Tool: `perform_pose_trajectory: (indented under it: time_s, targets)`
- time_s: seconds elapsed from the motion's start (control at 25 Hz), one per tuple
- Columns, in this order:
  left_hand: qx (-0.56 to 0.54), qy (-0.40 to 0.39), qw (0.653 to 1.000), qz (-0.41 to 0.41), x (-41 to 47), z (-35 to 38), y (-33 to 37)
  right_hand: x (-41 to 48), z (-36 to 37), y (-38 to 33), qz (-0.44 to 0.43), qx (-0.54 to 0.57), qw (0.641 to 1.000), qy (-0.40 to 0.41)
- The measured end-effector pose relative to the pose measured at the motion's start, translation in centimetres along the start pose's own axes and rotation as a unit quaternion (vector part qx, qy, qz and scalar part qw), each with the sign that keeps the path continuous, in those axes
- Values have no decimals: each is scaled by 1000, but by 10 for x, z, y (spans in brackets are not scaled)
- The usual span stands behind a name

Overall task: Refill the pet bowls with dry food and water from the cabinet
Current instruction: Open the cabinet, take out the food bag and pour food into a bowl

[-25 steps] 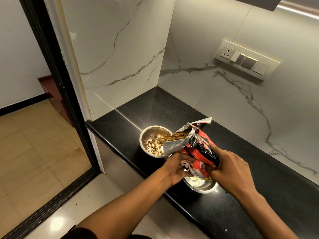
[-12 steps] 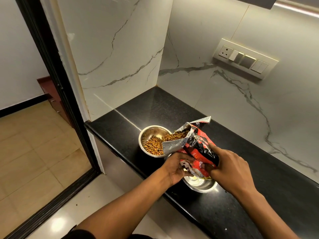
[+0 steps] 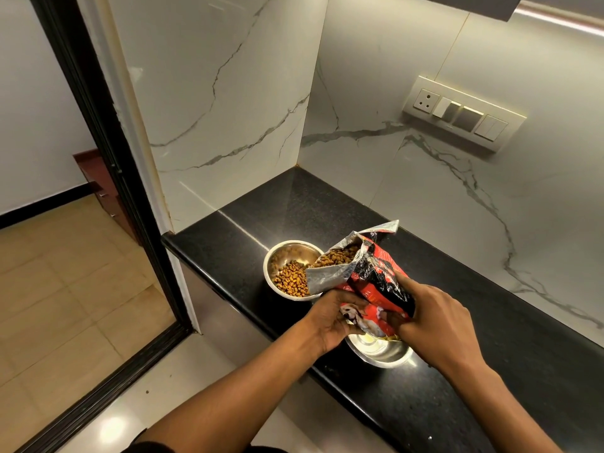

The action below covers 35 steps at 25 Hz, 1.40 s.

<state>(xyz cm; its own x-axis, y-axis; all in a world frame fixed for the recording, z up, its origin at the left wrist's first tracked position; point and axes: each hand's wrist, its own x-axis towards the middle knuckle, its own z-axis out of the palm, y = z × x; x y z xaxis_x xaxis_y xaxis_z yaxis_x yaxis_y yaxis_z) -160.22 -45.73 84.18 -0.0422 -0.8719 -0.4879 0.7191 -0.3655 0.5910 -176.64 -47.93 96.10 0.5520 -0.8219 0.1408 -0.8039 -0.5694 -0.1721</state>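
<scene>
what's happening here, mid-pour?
Yes. A person holds a red pet food bag tilted in both hands, left hand underneath and right hand at the back. Kibble partly fills the far steel bowl on the black counter. The near steel bowl looks to hold no kibble.

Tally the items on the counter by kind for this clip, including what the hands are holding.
Steel bowls: 2, far bowl with kibble, near bowl without
Pet food bags: 1, red bag, held by left hand and right hand
Total: 3
</scene>
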Motion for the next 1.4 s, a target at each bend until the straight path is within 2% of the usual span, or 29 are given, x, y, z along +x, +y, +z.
perform_pose_trajectory:
  time_s: [0.48,0.68,0.84,1.0,1.16,1.32,1.4]
  targets:
    - [35,20,999,12,-19,12,13,-7,13,16,16,43,998,33]
    - [105,59,992,47,-23,21,28,-16,25,29,74,234,968,54]
    - [186,83,971,124,-43,35,42,-18,34,31,116,417,899,70]
    - [284,82,923,246,-68,47,58,-20,34,22,130,504,846,119]
    - [412,70,840,346,-93,79,86,-12,10,12,121,558,798,193]
    - [453,16,771,448,-119,134,123,3,-27,5,120,615,731,270]
    - [449,-12,746,492,-132,163,142,13,-58,5,100,616,723,297]
